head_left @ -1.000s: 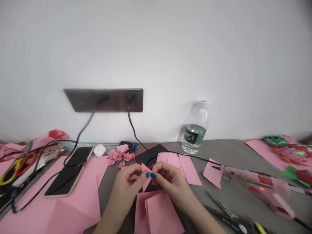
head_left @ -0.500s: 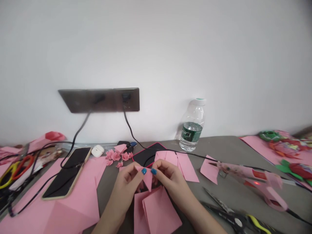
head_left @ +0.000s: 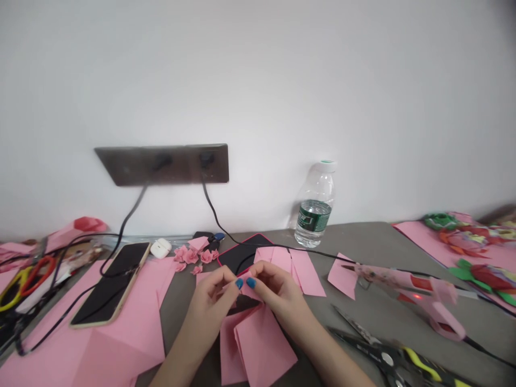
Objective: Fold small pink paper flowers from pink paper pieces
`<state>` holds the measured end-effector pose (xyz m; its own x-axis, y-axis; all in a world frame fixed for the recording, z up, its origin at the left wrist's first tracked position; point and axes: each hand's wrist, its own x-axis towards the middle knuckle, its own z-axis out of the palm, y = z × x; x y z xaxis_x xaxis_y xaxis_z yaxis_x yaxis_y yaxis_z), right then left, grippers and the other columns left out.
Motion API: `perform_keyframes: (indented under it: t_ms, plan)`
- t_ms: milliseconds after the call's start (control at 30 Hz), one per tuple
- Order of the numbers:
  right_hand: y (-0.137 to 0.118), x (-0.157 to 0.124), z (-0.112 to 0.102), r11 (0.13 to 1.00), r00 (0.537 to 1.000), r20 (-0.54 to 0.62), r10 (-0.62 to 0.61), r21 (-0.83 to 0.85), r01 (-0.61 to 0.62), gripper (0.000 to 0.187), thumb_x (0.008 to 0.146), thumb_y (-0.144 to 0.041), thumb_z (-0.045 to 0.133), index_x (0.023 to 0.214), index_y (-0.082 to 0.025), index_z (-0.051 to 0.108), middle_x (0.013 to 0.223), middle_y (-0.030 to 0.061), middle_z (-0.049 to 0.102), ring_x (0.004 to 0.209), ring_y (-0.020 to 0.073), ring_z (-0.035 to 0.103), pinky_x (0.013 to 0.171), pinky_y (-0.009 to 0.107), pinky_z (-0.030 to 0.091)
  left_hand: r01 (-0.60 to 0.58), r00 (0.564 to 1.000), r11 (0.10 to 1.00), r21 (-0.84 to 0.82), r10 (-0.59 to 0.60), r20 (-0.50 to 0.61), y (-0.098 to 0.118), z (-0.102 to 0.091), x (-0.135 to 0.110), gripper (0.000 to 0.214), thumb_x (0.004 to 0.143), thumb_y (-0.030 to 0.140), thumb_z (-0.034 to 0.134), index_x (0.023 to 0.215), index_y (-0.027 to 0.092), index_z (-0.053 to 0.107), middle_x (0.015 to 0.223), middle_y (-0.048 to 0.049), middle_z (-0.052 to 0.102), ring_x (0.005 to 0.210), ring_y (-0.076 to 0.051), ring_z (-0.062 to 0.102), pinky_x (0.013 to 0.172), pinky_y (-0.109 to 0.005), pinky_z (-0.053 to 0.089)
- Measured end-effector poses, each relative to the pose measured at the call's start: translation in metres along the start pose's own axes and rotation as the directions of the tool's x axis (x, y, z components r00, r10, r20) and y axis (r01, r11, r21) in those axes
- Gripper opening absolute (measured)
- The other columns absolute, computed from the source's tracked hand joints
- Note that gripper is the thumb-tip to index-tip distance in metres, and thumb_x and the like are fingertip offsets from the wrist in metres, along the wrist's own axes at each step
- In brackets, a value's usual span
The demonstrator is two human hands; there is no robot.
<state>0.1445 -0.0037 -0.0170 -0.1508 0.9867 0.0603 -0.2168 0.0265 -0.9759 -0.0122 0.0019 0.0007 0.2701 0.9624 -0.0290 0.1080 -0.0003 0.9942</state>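
Observation:
Between my two hands is a small piece of pink paper (head_left: 250, 291), pinched at its edges and mostly covered by fingers. My left hand (head_left: 215, 298) grips it with thumb and fingertips. From the other side my right hand (head_left: 275, 293) does the same, the two blue-nailed thumbs almost meeting. Just below the hands, folded pink sheets (head_left: 262, 344) lie on the grey table (head_left: 355, 236). Beyond the fingers are more pink paper pieces (head_left: 308, 273) and a dark flat pad with a red edge (head_left: 244, 251). Several small folded pink paper flowers (head_left: 189, 255) sit to the left.
At right lie two pink glue guns (head_left: 437, 314), one with a red light, and black-and-yellow scissors (head_left: 387, 357). A water bottle (head_left: 315, 217) stands by the wall. Left are a phone (head_left: 110, 285), a white earbud case (head_left: 160, 248) and orange-and-yellow scissors (head_left: 28, 282). Black cables cross the table.
The small paper's point, which hung down between my thumbs, is now folded up and largely hidden. Both hands stay in nearly the same place; the view has shifted slightly.

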Motion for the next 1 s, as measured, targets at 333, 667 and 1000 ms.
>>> perform_keyframes:
  t_ms: [333, 667, 1000]
  plan:
    - [-0.0008, -0.0036, -0.0003, 0.988, 0.991, 0.062, -0.116, -0.099, 0.121, 0.029, 0.091, -0.043, 0.056, 0.076, -0.019, 0.054, 0.07, -0.0018, 0.05, 0.066, 0.0129, 0.048, 0.062, 0.025, 0.039, 0.001, 0.983, 0.997, 0.074, -0.014, 0.182, -0.0009, 0.0029, -0.0033, 0.033, 0.086, 0.042, 0.053, 0.066, 0.02, 0.041, 0.065, 0.0041, 0.036, 0.06, -0.012, 0.034, 0.054, -0.024, 0.027]
    - [0.0029, 0.0001, -0.0001, 0.996, 0.997, 0.01, -0.082, -0.034, 0.082, 0.034, 0.086, -0.05, 0.063, 0.079, -0.018, 0.057, 0.069, -0.0019, 0.052, 0.06, 0.0111, 0.048, 0.056, 0.023, 0.041, -0.071, 0.996, 0.994, 0.084, 0.067, 0.051, 0.003, 0.0039, -0.0024, 0.021, 0.082, 0.034, 0.058, 0.071, 0.019, 0.047, 0.07, 0.0033, 0.044, 0.064, -0.013, 0.045, 0.058, -0.022, 0.038]
    - [0.0033, 0.0029, 0.001, 0.986, 0.992, 0.016, -0.125, -0.11, 0.126, 0.036, 0.086, -0.054, 0.06, 0.076, -0.019, 0.056, 0.069, -0.002, 0.05, 0.059, 0.012, 0.047, 0.055, 0.024, 0.043, -0.139, 0.989, 0.989, 0.053, 0.141, -0.043, 0.0034, 0.0022, -0.0028, 0.007, 0.077, 0.024, 0.062, 0.076, 0.019, 0.058, 0.078, -0.0003, 0.057, 0.068, -0.014, 0.056, 0.061, -0.023, 0.048]
